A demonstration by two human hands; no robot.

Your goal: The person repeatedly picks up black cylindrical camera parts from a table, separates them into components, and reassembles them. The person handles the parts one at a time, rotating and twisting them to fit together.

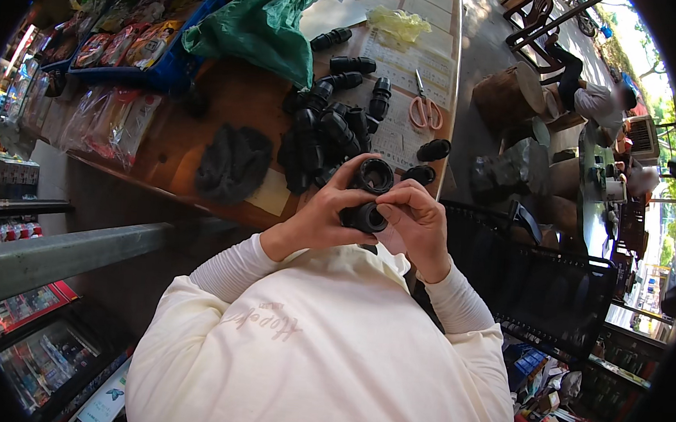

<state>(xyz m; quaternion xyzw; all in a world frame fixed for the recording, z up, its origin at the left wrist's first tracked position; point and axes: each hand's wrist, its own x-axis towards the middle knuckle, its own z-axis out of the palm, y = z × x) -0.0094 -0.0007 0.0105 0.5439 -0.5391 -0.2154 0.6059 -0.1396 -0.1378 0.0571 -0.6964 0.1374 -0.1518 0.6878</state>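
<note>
1. Both hands are closed on one black pipe fitting [369, 196], held up just above the near edge of the wooden table [194, 142], in front of the chest.
2. The left hand [324, 214] wraps the fitting from its 9 o'clock side, thumb and fingers curled round the body; the right hand [416, 220] pinches the lower end from 3 o'clock with its fingertips. Each is equally near.
3. The fitting's long axis runs roughly 12 to 6 o'clock, one open ring end facing up and away, the other toward the person.
4. At 11 to 12 o'clock from the grip, near, lies the pile of black fittings [328, 128]; two loose caps [428, 161] sit at 1 o'clock.
5. Farther at 1 o'clock, red-handled scissors [423, 107] rest on printed sheets; a dark cloth [234, 161] lies at 9 o'clock.
6. Open room: bare tabletop at 10 o'clock; the table's right edge drops away at 2 o'clock.
</note>
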